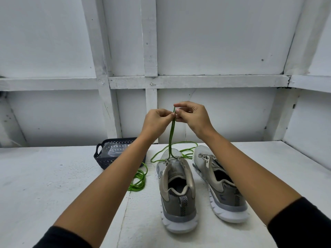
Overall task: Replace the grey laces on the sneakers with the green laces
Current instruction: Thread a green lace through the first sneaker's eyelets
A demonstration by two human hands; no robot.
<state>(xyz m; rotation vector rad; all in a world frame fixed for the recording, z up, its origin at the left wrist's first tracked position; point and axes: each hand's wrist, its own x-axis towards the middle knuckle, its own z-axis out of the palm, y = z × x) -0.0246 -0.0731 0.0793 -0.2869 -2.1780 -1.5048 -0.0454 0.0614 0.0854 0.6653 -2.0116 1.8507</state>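
Sleeved arms point(100, 185) reach far: left hand point(157, 120) and right hand point(194, 117) both pinch the paired strands of a green lace point(171, 138), which drops straight down to the far eyelets of the left sneaker point(179, 199) on the surface point(53, 176); right sneaker point(227, 197) stands unlaced beside it.

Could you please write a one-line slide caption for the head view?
Left hand and right hand pinch a green lace drawn up from the left sneaker, beside the right sneaker.
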